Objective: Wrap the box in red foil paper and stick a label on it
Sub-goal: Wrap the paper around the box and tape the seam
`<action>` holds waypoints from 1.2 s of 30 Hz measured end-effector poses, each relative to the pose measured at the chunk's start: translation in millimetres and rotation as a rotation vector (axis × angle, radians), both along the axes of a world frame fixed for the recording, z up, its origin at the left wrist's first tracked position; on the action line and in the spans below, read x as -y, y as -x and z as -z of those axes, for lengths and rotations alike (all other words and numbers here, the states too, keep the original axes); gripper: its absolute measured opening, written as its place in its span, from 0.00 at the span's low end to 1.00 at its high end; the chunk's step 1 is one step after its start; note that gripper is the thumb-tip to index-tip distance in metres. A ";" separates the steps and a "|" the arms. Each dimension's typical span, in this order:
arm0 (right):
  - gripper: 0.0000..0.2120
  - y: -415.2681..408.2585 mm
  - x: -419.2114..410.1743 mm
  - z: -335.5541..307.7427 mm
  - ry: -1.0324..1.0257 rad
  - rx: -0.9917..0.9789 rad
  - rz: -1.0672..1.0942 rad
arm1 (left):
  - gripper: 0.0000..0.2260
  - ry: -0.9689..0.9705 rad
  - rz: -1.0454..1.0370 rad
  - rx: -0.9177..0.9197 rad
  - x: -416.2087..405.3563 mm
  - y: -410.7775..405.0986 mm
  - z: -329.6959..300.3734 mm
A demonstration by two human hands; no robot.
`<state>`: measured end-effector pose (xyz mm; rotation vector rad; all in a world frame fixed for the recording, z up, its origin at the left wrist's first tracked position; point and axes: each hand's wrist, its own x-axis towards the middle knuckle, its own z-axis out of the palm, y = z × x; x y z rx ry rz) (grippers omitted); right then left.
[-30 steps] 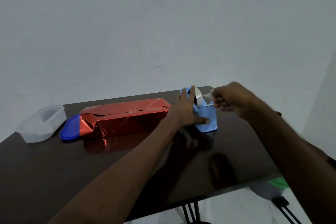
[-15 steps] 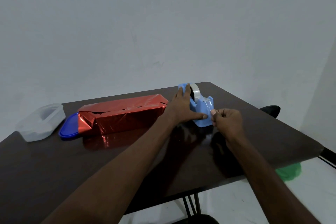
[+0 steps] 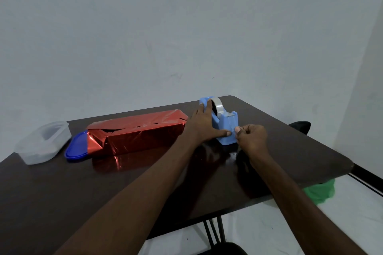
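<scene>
Behind the left hand (image 3: 202,124), dispenser (image 3: 224,125) half-hidden.

We see a dark, glossy table (image 3: 145,192) against a pale wall; on it lie a long box in red foil (image 3: 136,134), a blue lid (image 3: 75,150) touching its left end, a clear plastic tub (image 3: 42,143), and a light-blue tape dispenser (image 3: 224,126).

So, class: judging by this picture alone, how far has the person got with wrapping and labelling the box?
Done: red foil covers the box's length. In hand: the left hand steadies the blue tape dispenser while the right hand pinches a strip of tape at its cutter. Left: the top seam gapes, the left end fold looks loose, and no label shows.
</scene>
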<state>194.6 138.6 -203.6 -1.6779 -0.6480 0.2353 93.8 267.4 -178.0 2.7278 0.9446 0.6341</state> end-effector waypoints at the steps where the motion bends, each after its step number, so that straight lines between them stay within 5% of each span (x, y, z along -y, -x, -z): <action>1: 0.12 -0.9 0.3 1.6 0.017 0.017 0.012 | 0.57 0.002 -0.006 -0.007 -0.2 -0.2 0.0; 9: 0.11 1.1 11.9 4.8 -0.058 0.030 -0.065 | 0.51 -0.040 0.024 0.011 10.3 7.6 -6.9; 16: 0.09 26.5 7.6 -10.6 -0.089 0.004 -0.286 | 0.18 -0.167 -0.109 0.082 -6.3 74.4 -38.1; 23: 0.09 77.9 -46.8 -56.6 -0.076 0.153 -0.638 | 0.13 -0.206 -0.246 -0.074 -34.1 156.7 -13.9; 28: 0.11 108.1 -107.9 -81.8 -0.116 0.012 -0.885 | 0.16 -0.258 -0.238 -0.113 -36.8 169.8 2.4; 36: 0.11 117.0 -147.2 -62.9 0.013 -0.030 -0.820 | 0.15 -0.261 -0.226 -0.177 -38.4 184.3 -6.1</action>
